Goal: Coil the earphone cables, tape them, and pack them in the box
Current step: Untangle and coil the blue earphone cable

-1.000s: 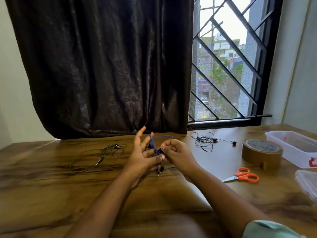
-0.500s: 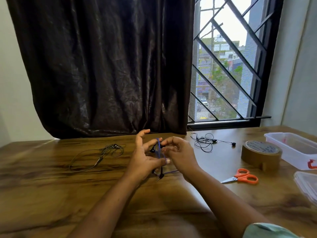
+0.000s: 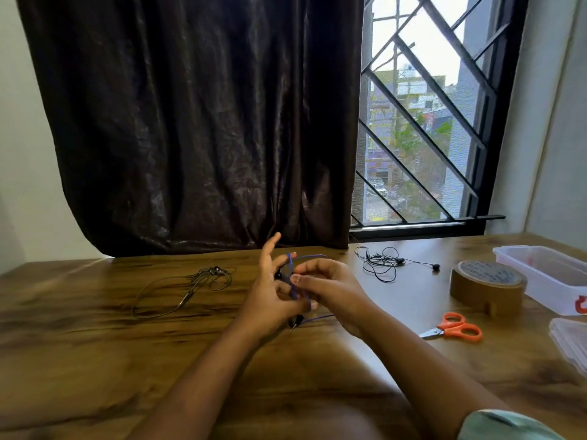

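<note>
I see a blue earphone cable [image 3: 289, 263], orange-handled scissors [image 3: 443, 328], a brown tape roll [image 3: 486, 290], black earphones [image 3: 400, 262] and a streaky wood-grain table [image 3: 95, 344].

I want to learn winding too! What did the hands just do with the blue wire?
The right hand wound the blue earphone cable another turn round the fingers of the left hand, which kept holding the coil. Unmoved: grey earphones, black earphones, tape roll, scissors, clear plastic box.
</note>
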A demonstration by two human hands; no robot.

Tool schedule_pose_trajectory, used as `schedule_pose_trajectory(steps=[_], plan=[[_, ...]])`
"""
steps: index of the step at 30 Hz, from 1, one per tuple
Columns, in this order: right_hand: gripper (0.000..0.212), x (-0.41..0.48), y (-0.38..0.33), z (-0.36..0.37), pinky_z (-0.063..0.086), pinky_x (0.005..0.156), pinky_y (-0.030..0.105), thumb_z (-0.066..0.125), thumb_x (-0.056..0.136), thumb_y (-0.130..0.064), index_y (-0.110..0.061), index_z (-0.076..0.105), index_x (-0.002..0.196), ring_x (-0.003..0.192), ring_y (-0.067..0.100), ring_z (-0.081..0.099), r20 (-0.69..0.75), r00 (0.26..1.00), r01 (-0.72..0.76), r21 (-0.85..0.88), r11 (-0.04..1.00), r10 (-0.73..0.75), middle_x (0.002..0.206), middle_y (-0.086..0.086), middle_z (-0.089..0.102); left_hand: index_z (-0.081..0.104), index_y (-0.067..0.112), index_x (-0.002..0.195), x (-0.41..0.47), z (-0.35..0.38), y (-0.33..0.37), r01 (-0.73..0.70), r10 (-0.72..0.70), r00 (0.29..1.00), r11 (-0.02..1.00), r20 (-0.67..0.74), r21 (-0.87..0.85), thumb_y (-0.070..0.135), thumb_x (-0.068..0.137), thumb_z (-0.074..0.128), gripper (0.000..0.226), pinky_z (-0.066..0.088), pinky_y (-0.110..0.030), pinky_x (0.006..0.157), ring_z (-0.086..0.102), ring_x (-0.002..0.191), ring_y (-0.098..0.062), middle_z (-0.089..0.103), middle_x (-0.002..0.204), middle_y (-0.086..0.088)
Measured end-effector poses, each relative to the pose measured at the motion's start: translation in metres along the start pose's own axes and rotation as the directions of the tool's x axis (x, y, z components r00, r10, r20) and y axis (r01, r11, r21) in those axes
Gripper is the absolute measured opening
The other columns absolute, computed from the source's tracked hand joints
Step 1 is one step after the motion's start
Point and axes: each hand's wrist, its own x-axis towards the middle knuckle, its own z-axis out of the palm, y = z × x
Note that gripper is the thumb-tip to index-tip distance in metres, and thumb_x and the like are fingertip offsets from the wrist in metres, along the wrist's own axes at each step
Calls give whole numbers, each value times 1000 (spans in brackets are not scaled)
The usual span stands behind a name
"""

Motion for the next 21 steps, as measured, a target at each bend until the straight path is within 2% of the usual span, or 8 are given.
schedule_pose_trajectory(steps=[3, 6, 9, 12, 16, 19, 21], plan=[[21, -1, 1, 3, 54, 64, 25, 70, 78, 7, -11, 65, 89, 74, 14, 70, 8, 1000, -13, -34, 999, 14, 76, 1, 72, 19, 57, 135, -1, 0, -4, 13, -17, 999, 994, 41, 104, 1, 61, 83, 112, 57, -27, 79, 62, 103, -8, 41, 136, 17], [24, -1, 1, 3, 52, 61, 22, 65, 81, 9, -14, 64, 88, 72, 10, 69, -8, 1000, 6, -69, 998, -6, 74, -2, 73, 34, 51, 130, 1, 0, -6, 24, -27, 999, 998, 41, 66, -2, 68, 76, 92, 56, -27, 83, 58, 110, -7, 49, 130, 16], [24, 1, 0, -1, 52, 63, 24, 62, 82, 10, -13, 65, 90, 78, 15, 70, -21, 1000, 17, -51, 999, -18, 85, 6, 72, 54, 38, 118, 3, -2, -4, 72, -72, 997, 997, 15, -2, -4, 82, 62, 56, 56, -27, 79, 63, 103, -10, 62, 117, 4], [25, 1, -1, -2, 50, 55, 21, 58, 83, 12, -11, 65, 90, 64, 9, 65, -38, 999, 4, -22, 1000, -5, 81, 6, 68, 63, 23, 108, 3, -2, 1, 96, -101, 993, 992, -58, -85, -8, 89, 47, 40, 56, -26, 71, 67, 90, -9, 69, 103, -1], [21, 2, -3, -2, 49, 54, 24, 53, 86, 11, -7, 63, 89, 58, 10, 63, -15, 999, -32, 139, 990, 35, 72, 5, 66, 65, 15, 96, 4, -1, 2, 94, -115, 982, 986, -152, -138, -4, 89, 54, 23, 54, -18, 62, 68, 73, -4, 71, 88, 0], [18, 3, -4, -1, 49, 62, 21, 54, 88, 6, -9, 64, 85, 60, 7, 62, -36, 999, -27, 250, 968, 38, 72, 5, 64, 63, 8, 95, 5, -1, -2, 84, -107, 979, 987, -172, -140, -3, 83, 63, 17, 54, -17, 61, 68, 71, -5, 69, 91, -6], [14, 3, -3, -1, 50, 64, 22, 58, 88, 4, -8, 64, 88, 60, 7, 61, -53, 998, 0, 275, 961, 16, 75, 6, 64, 61, 5, 98, 5, 0, -3, 90, -116, 980, 983, -159, -159, -5, 78, 68, 24, 54, -19, 61, 70, 73, -8, 68, 95, -8]])
